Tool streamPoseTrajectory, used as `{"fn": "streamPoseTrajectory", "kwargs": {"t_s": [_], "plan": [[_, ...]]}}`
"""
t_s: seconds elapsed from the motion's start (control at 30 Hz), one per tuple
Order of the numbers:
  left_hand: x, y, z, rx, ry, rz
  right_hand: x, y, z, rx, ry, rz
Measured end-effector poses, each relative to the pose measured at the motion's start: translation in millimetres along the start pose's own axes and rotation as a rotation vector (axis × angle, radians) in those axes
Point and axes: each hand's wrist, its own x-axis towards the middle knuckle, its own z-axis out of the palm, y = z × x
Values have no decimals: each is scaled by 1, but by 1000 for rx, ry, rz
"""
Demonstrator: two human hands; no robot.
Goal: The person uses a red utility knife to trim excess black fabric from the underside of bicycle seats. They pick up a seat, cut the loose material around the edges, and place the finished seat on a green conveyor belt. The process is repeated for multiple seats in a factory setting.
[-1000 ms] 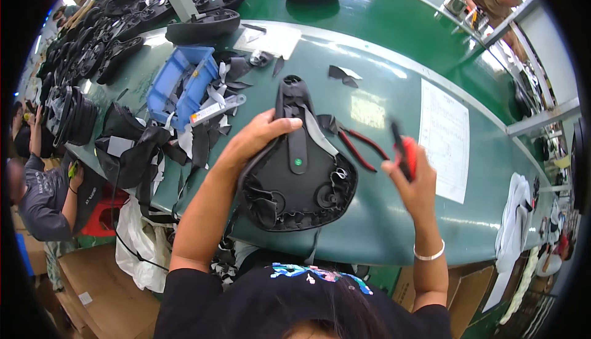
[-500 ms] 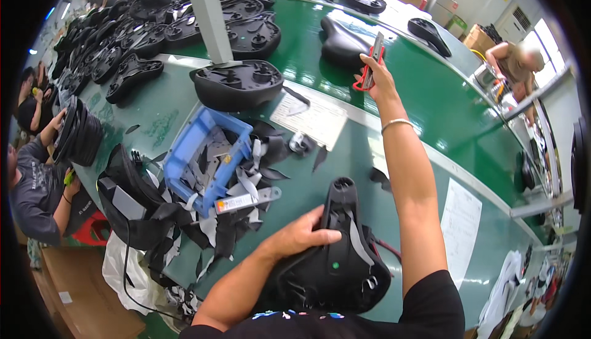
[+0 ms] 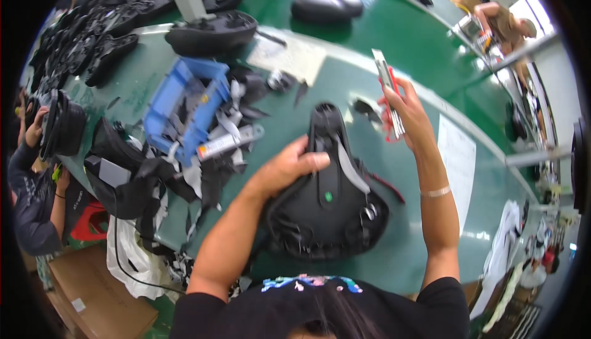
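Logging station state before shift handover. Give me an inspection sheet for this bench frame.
Surface: green bench top, paper sheets lying on it.
Job's things: black bicycle saddle upside down on the bench; red-handled tool raised above it.
Clutter: blue bin with grey strips spilling out; black saddle parts piled at far left.
Grips: left hand pressing on the saddle; right hand shut on the tool.
Cables: black cord hanging off the bench edge.
Surroundings: a co-worker at left; cardboard box on the floor.
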Motion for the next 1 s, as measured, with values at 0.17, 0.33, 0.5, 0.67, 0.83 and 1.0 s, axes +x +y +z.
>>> {"fn": "streamPoseTrajectory", "kwargs": {"t_s": [0.17, 0.33, 0.5, 0.67, 0.83, 1.0], "plan": [[-12, -4, 14, -32, 139, 8, -174, 29, -31, -418, 36, -125], [-20, 10, 30, 214, 197, -42, -219, 30, -44, -914, -96, -619], [-17, 27, 52, 481, 202, -18, -205, 28, -42, -1209, -204, -659], [-35, 10, 48, 504, 398, 33, -261, 70, -11, -1115, -134, -297], [-70, -13, 64, 357, 654, 93, -320, 70, 24, -739, 11, -48], [-90, -18, 63, 327, 680, 150, -295, 58, 9, -478, 220, -278]]}}
